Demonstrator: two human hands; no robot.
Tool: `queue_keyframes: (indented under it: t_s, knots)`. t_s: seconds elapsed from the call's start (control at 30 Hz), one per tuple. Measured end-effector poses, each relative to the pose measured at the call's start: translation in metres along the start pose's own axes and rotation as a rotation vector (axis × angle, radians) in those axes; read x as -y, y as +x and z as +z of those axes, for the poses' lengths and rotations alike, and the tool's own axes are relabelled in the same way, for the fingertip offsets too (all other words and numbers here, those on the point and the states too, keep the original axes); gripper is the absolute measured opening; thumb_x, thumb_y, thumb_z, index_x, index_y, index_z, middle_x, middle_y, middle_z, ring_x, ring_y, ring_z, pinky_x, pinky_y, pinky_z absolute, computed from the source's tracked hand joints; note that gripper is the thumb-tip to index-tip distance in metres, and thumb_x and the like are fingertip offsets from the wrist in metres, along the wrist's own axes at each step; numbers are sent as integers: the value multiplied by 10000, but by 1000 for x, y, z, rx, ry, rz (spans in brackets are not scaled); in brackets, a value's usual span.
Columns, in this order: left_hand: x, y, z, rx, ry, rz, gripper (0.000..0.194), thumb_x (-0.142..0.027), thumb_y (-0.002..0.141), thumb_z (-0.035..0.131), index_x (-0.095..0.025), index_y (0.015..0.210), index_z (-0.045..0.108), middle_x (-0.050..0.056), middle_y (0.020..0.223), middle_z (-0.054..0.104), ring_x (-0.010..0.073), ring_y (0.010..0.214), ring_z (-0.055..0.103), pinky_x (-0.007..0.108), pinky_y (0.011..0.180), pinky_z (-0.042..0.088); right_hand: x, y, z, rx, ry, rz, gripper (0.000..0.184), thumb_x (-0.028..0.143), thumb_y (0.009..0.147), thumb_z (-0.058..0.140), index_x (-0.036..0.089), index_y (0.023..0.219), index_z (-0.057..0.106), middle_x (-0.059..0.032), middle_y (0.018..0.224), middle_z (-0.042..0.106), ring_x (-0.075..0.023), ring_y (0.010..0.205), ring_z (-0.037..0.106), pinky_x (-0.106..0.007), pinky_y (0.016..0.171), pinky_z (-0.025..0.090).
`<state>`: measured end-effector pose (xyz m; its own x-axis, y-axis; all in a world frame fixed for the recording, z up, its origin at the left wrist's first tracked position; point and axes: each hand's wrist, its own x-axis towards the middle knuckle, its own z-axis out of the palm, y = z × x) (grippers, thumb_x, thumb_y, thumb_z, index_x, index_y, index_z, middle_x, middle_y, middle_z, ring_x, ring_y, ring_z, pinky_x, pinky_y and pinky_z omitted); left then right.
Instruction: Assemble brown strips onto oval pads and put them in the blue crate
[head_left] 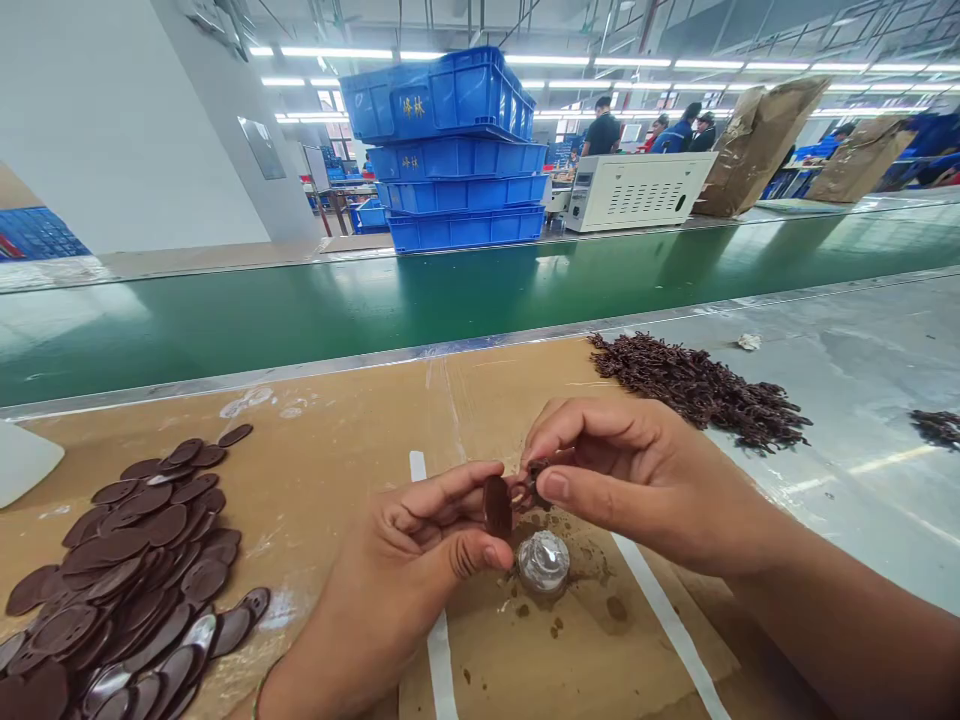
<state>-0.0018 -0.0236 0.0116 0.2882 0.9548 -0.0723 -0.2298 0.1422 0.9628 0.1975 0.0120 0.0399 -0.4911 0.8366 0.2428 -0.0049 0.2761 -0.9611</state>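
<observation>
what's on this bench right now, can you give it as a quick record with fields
left hand: holds a brown oval piece
right hand: pinches a small dark curled piece
below hands: silver foil lump on a cardboard sheet
left: pile of brown oval discs
right: heap of dark brown strands
beyond: green conveyor belt, stacked blue plastic crates

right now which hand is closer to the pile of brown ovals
Left: the left hand is to the right of the pile of brown ovals, not touching it; the right hand is farther away, on the far side of the left hand.
</observation>
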Motion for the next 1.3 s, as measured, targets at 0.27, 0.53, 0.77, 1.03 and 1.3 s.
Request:
queue_keyframes:
  t_s: [0.27,0.53,0.77,1.03,1.3]
  knots:
    - [1,0,-2,-5,26,-2,317,-242,708,825,-360,998,775,-29,895,787,135,858,705,196,808,544,2,1,4,55,-17,16,57,222,838,692,188,876,668,-9,845,703,-120,773,636,-245,714,519]
    - [2,1,-4,-7,37,-17,325,-230,725,814,-370,1015,767,-37,843,787,121,840,707,174,799,535,2,-2,5,50,-94,-24,46,201,837,687,184,878,674,0,843,706,-109,792,644,-223,733,512]
    - [0,1,-2,-18,13,-15,298,-236,710,823,-350,981,780,-31,801,771,111,779,684,180,762,535,1,0,7,38,-107,-17,36,184,821,689,182,854,673,-6,815,705,-122,768,652,-246,713,511]
    - [-1,1,0,-28,-14,-14,319,-224,695,831,-326,993,780,-18,798,770,119,777,668,196,756,532,-4,0,8,35,-133,-9,42,165,791,673,181,819,645,-16,805,676,-150,743,635,-291,690,503]
    - [-2,1,1,-33,85,33,240,-191,733,788,-319,936,797,-27,838,775,123,805,647,179,741,508,-9,4,12,37,-51,28,93,140,744,680,180,714,601,-7,775,654,-138,716,604,-283,676,475]
